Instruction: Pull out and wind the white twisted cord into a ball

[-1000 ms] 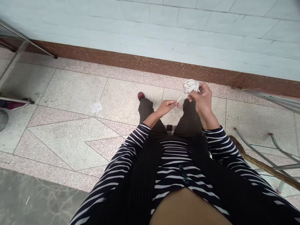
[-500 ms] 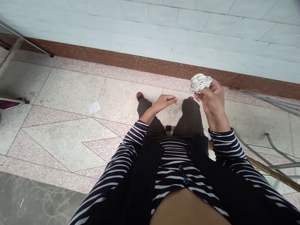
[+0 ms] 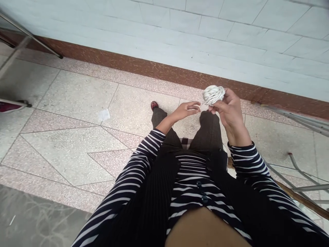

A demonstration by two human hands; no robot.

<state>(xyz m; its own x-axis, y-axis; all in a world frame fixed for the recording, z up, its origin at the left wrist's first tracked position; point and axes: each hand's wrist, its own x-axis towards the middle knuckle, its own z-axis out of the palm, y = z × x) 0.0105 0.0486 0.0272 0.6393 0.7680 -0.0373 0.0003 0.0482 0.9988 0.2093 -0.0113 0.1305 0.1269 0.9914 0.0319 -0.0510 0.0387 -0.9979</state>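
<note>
While the right hand [image 3: 231,111] clamps the white cord bundle [image 3: 212,95] aloft by one side, presumably to leave the other side facing the left hand [image 3: 185,110], the latter's grip cannot be told.

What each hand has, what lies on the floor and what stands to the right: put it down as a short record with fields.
Left hand: close beside the bundle; whether it pinches a strand, cannot tell
Right hand: holds the white cord bundle, raised above the right knee
On the floor: small tangle of strands, seen between the legs; flat white scrap, off to the left
At right: metal frame and brown pole
Ahead: pale tiled wall
</note>
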